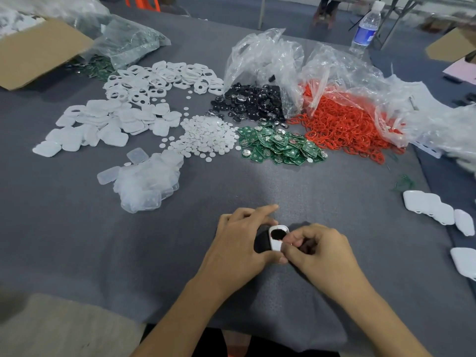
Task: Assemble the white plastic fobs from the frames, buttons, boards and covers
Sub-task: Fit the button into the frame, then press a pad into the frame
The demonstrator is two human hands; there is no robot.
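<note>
Both hands meet low on the table [334, 186]. Left hand [242, 235] grips a white frame [276, 242] from its side, forefinger stretched past it; right hand [316, 247] pinches its near end, fingers curled. Something dark fills the frame's opening, unclear what. Beyond the frame lie boards [280, 148] and buttons [203, 137]; right of it, covers [432, 210], partly cut off.

Left hand [242, 235], right hand [313, 249] both grip white frame [277, 239].
</note>
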